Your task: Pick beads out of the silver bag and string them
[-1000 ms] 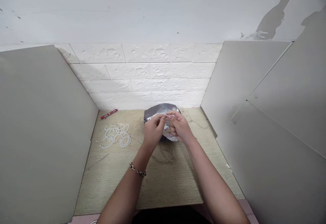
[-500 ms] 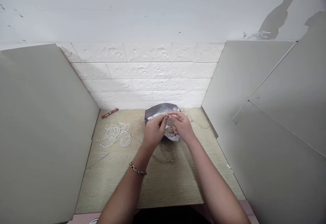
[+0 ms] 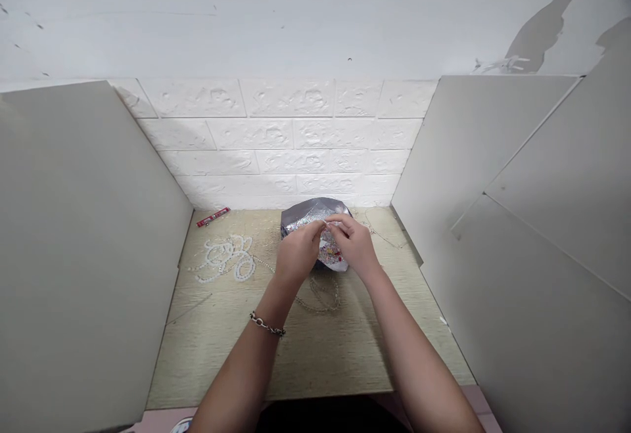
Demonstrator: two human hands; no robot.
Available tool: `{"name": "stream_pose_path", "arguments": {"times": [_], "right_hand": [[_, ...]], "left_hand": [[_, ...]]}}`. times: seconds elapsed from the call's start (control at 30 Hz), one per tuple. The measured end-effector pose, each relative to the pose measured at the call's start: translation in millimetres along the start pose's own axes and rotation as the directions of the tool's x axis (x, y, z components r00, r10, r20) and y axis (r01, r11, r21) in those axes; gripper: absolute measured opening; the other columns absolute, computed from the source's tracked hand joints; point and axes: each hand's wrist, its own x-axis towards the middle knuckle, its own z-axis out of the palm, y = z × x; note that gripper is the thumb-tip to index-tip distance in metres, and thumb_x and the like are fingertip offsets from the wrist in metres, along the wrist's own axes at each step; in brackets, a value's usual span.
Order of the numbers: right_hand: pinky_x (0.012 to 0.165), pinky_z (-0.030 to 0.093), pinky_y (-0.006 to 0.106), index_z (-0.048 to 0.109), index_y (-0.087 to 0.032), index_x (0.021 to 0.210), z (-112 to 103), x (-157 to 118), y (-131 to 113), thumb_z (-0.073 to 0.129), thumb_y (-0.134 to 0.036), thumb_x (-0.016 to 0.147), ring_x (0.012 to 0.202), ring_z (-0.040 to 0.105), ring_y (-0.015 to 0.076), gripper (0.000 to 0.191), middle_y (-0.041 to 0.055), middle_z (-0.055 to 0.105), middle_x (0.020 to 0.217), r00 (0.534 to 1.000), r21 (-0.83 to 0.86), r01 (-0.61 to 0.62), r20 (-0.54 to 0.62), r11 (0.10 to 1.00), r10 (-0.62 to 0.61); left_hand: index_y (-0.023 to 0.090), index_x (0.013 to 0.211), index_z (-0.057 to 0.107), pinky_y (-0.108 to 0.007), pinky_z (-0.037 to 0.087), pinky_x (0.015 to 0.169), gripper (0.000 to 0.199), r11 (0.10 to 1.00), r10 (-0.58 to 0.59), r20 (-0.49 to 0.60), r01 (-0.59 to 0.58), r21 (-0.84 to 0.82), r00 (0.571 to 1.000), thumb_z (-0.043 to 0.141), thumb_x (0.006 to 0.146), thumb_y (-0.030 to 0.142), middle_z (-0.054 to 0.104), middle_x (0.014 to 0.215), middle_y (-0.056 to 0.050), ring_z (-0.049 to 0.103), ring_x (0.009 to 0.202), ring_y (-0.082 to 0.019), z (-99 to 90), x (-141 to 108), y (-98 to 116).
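Note:
Over a silvery, foil-lined open bag [image 3: 306, 211], my left hand [image 3: 299, 249] and my right hand [image 3: 353, 241] meet at their fingertips. Both hands are closed in a pinch, and what lies between the fingers is too small to make out. Inside the bag, small multicoloured beads [image 3: 331, 251] show below the hands. A strand of pale beads [image 3: 320, 307] loops on the table just in front of the bag, partly hidden by my left arm. Part of the bag is covered by my hands.
Coiled strings of white beads [image 3: 225, 259] lie on the wooden table [image 3: 335, 361] at left. A narrow red packet [image 3: 213, 217] rests near the back left corner. A thin needle-like rod [image 3: 190, 308] lies closer. Grey panels [image 3: 89, 242] flank the table; a white brick-patterned wall [image 3: 290, 134] stands behind.
My hands stay pinched together above the bag, with only a slight shift of the fingers. The whole view has moved a little.

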Motion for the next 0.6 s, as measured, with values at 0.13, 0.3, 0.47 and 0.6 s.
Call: {"name": "stream_pose_path", "arguments": {"times": [0.13,0.3,0.47,0.6], "right_hand": [[0.044,0.026,0.022,0.057,-0.023,0.082,-0.9,-0.5,-0.8,0.043,-0.032,0.073,0.043,0.032,0.0093,0.019,-0.004,0.042,0.048,0.999,-0.092,0.053,0.005,0.994,-0.053],[0.049,0.031,0.023,0.058,-0.023,0.084,-1.6,-0.3,1.3,0.041,-0.03,0.075,0.046,0.039,0.0101,0.021,-0.0021,0.052,0.058,0.996,-0.18,0.088,0.028,0.98,-0.084],[0.052,0.033,0.024,0.058,-0.024,0.088,-1.9,-0.7,1.4,0.039,-0.027,0.075,0.05,0.044,0.0107,0.023,-0.0013,0.058,0.067,0.992,-0.244,0.12,0.06,0.962,-0.109],[0.052,0.034,0.024,0.058,-0.024,0.088,-1.7,-1.0,1.2,0.038,-0.026,0.076,0.048,0.043,0.0104,0.024,-0.0012,0.058,0.067,0.99,-0.272,0.135,0.07,0.953,-0.121]], "left_hand": [[0.023,0.097,0.055,-0.02,0.033,0.058,0.032,1.0,-0.001,0.017,0.001,0.028,1.0,0.028,0.082,0.031,0.063,0.083,-0.004,0.055,0.072,-0.014,-0.3,0.0,0.2],[0.024,0.097,0.055,-0.02,0.032,0.056,0.032,1.0,0.007,0.025,-0.007,0.022,1.0,0.028,0.082,0.031,0.063,0.082,-0.004,0.055,0.07,-0.015,-1.0,-0.2,0.1],[0.024,0.099,0.055,-0.021,0.033,0.057,0.033,1.0,-0.013,0.051,0.011,0.025,0.999,0.028,0.082,0.032,0.063,0.081,-0.004,0.055,0.07,-0.015,-0.9,0.1,-0.2],[0.023,0.1,0.056,-0.022,0.034,0.058,0.033,1.0,-0.025,0.063,0.026,-0.016,0.998,0.029,0.082,0.031,0.063,0.082,-0.005,0.055,0.07,-0.016,0.0,1.1,-1.5]]}}
